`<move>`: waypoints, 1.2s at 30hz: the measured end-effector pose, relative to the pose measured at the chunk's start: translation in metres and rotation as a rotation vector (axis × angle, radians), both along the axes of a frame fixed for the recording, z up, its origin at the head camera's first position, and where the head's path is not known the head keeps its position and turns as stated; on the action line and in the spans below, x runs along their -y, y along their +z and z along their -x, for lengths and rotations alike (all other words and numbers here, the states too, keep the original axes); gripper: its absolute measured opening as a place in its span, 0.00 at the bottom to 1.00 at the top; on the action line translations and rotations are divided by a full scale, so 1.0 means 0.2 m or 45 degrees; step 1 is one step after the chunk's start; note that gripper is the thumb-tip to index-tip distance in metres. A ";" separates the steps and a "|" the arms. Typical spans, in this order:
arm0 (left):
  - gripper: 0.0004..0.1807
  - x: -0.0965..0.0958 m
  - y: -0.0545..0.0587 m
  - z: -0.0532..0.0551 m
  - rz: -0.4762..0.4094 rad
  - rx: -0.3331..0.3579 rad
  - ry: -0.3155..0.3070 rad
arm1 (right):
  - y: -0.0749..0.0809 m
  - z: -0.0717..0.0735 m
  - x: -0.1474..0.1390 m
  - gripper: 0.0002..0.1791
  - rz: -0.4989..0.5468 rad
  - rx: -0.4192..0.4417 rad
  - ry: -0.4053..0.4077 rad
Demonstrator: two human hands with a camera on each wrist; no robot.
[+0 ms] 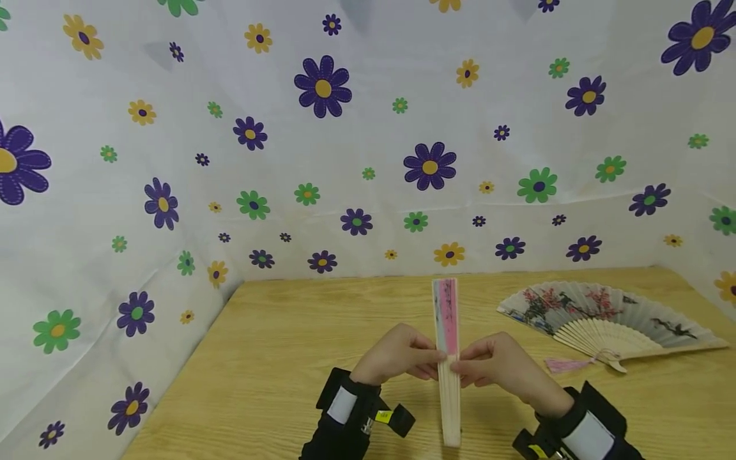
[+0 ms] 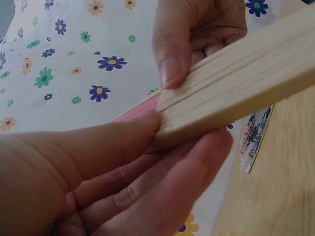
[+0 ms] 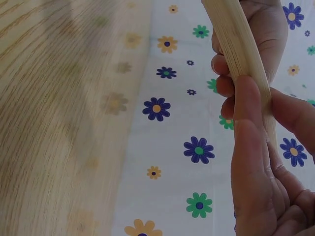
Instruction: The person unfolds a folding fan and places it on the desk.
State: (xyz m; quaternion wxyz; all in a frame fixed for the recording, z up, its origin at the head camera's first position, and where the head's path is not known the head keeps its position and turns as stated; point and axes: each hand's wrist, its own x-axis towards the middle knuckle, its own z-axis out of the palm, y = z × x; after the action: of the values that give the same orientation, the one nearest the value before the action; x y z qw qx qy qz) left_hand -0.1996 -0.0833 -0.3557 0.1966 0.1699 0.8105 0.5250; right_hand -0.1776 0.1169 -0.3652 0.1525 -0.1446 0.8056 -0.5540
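A folded hand fan (image 1: pixel 449 383) is held upright between both hands in the head view, its pink and pale blue leaf at the top and bare wooden ribs below. From the left side, my left hand (image 1: pixel 402 354) pinches it near where leaf meets ribs, thumb in front. My right hand (image 1: pixel 496 365) pinches the right edge at about the same height. In the left wrist view the wooden ribs (image 2: pixel 236 73) lie stacked together, with a bit of pink leaf (image 2: pixel 140 108) past the left thumb. The right wrist view shows the ribs (image 3: pixel 241 44) edge-on between the fingers.
A spread fan (image 1: pixel 600 313) with painted blossoms and a bird lies at the right on the wooden table (image 1: pixel 276 358), its pink tassel (image 1: pixel 569 364) towards the hands. Flowered white cloth (image 1: pixel 368 128) hangs behind and to both sides.
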 end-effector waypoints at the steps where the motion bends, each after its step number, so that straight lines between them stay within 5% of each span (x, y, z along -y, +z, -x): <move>1: 0.14 0.00 0.00 0.00 -0.002 -0.003 0.006 | 0.00 0.00 0.00 0.26 -0.002 -0.010 -0.009; 18: 0.14 -0.06 -0.05 0.00 -0.134 0.013 0.058 | 0.02 -0.01 -0.01 0.17 -0.127 -0.102 -0.229; 36: 0.14 -0.04 -0.02 -0.02 -0.073 -0.016 0.110 | 0.02 0.00 -0.05 0.14 -0.217 -0.187 -0.345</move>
State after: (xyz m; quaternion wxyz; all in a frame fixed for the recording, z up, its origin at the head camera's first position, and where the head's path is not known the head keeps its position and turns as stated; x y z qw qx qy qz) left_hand -0.1966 -0.0746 -0.3590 0.1639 0.1436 0.8029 0.5549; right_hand -0.1780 0.1275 -0.3608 0.0289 -0.0613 0.8707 -0.4872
